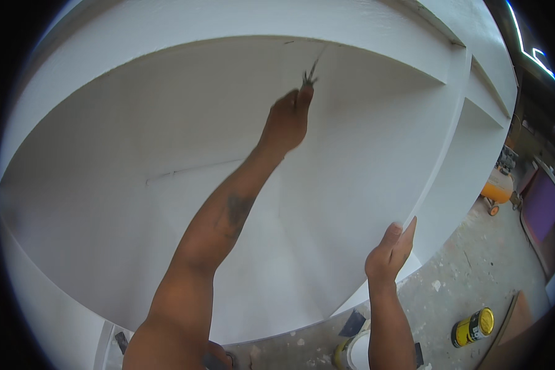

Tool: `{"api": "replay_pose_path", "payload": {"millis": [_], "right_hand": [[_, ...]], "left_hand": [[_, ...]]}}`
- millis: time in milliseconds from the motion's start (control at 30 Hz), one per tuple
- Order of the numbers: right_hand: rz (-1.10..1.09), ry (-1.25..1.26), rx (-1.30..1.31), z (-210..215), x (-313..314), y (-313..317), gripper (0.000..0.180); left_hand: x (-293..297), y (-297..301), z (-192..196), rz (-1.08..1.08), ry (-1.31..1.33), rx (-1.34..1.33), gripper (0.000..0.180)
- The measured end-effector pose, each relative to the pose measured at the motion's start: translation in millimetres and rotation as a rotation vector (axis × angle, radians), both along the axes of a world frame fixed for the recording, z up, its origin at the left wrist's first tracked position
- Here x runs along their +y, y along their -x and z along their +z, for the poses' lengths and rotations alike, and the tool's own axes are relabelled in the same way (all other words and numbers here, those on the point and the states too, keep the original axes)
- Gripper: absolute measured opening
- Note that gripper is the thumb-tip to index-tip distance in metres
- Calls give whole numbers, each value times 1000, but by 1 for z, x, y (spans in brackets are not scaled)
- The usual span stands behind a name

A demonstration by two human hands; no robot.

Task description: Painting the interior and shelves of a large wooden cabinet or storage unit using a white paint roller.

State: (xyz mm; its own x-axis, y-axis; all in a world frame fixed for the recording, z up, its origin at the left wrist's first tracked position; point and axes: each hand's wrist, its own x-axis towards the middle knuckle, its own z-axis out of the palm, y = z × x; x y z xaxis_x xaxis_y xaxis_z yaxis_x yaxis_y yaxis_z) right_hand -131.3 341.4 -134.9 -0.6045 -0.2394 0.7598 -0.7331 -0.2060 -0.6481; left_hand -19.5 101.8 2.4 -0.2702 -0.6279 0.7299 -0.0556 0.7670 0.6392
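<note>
I reach into a white, open-fronted cabinet (pixel 216 98) with my left hand (pixel 285 122), up toward its top inner corner. Closed fingers hold a thin dark piece (pixel 310 77) with a splayed base and a narrow tip; its kind is too small and blurred to tell. The tip points at the upper back corner, by a fine dark line under the top panel. Lower right, my right hand (pixel 385 256) grips the front edge of the upright white divider (pixel 443 154), thumb on the near face and fingers on the far one.
Dark streaks mark a seam (pixel 194 169) inside the cabinet. On the stained concrete floor (pixel 475 259) stand a yellow-and-black can (pixel 473 327) and, below my right arm, a white-topped container (pixel 359 351). An orange wheeled machine (pixel 498 186) and a purple panel (pixel 541 206) are at the right.
</note>
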Motion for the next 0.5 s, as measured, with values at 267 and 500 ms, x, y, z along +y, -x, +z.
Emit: {"api": "replay_pose_path", "payload": {"millis": [267, 500], "right_hand": [[-10, -37, -3, 2, 2, -3, 69], [-4, -70, 11, 4, 4, -7, 67]], "left_hand": [[75, -73, -289, -13, -151, -402, 55], [10, -30, -132, 60, 223, -178, 66]]}}
